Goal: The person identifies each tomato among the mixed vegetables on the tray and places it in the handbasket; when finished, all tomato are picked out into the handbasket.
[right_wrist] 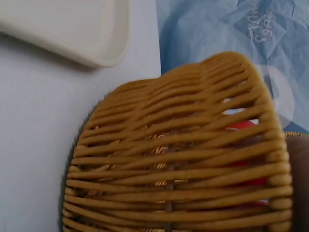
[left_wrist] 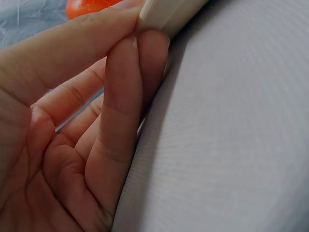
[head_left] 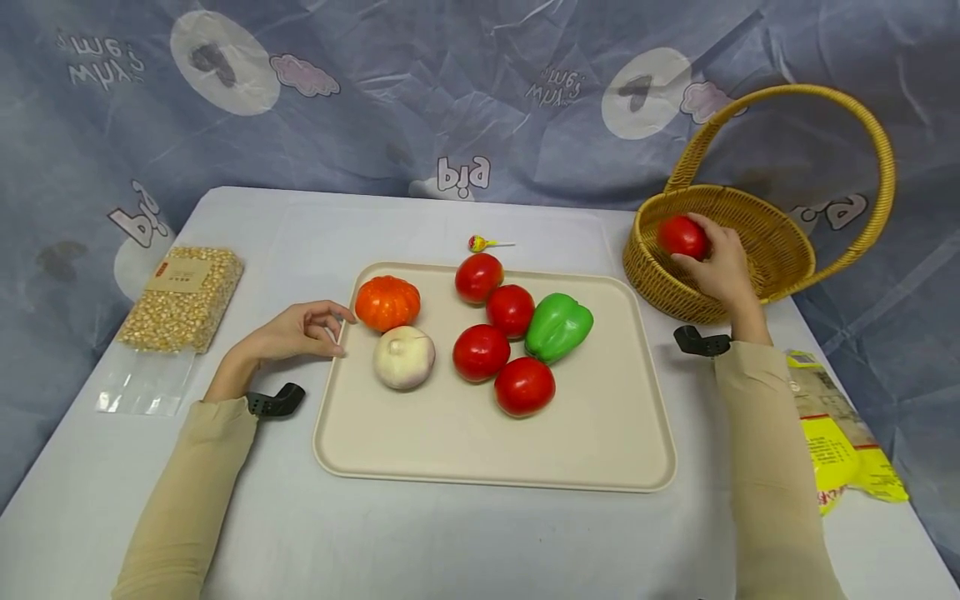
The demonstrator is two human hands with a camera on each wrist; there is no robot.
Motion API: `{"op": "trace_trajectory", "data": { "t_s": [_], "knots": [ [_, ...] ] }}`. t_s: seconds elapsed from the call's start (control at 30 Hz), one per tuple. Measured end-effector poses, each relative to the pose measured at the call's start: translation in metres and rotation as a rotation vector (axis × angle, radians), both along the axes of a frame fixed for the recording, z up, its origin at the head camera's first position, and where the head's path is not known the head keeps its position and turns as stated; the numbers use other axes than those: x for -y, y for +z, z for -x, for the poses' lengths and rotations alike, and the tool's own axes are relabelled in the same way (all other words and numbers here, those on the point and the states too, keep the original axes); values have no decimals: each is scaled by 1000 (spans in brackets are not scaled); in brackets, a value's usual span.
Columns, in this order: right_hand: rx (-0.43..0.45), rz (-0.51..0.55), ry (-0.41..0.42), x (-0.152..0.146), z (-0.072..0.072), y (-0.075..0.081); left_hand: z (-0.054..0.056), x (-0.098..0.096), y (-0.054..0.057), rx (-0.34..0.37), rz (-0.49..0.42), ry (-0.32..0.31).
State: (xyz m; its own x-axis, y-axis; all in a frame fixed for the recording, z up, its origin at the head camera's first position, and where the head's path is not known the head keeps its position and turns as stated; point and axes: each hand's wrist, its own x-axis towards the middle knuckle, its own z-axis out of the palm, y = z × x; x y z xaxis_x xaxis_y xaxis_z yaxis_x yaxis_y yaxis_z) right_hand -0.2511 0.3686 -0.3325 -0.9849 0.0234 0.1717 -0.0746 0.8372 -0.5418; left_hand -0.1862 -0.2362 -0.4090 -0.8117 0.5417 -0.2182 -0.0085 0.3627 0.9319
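Observation:
My right hand [head_left: 720, 265] grips a red tomato [head_left: 680, 238] inside the near left rim of the wicker basket [head_left: 660, 287]. In the right wrist view the woven wall [right_wrist: 174, 159] hides most of that hand, and red shows through its gaps. At the left side of the beige tray [head_left: 420, 437], my left hand [head_left: 296, 333] pinches the tray's edge [left_wrist: 169, 13] between thumb and fingers. On the tray lie several tomatoes [head_left: 525, 387], a green bell pepper [head_left: 558, 327], an orange pumpkin [head_left: 387, 303] and a garlic bulb [head_left: 404, 357].
A bag of corn kernels [head_left: 183, 296] lies at the table's left. Behind the tray is a lollipop [head_left: 480, 243]. A yellow package [head_left: 836, 442] lies beside the right forearm. The basket's tall handle [head_left: 885, 179] arches over its right side. A printed cloth hangs behind the table.

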Motion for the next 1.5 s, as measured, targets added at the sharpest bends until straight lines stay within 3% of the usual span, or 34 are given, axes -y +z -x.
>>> {"op": "trace_trajectory", "data": {
  "t_s": [0.17, 0.47, 0.87, 1.1, 1.5],
  "knots": [
    [110, -64, -2, -7, 9, -2, 0, 1, 0, -6, 7, 5],
    [226, -112, 32, -16, 20, -5, 0, -1, 0, -11, 3, -3],
    [258, -80, -3, -21, 24, -7, 1, 0, -2, -19, 0, -6],
    [191, -46, -26, -16, 11, -2, 3, -1, -2, -26, -10, -10],
    [-68, 49, -117, 8, -12, 6, 3, 1, -2, -21, -16, -14]
  ]
}}
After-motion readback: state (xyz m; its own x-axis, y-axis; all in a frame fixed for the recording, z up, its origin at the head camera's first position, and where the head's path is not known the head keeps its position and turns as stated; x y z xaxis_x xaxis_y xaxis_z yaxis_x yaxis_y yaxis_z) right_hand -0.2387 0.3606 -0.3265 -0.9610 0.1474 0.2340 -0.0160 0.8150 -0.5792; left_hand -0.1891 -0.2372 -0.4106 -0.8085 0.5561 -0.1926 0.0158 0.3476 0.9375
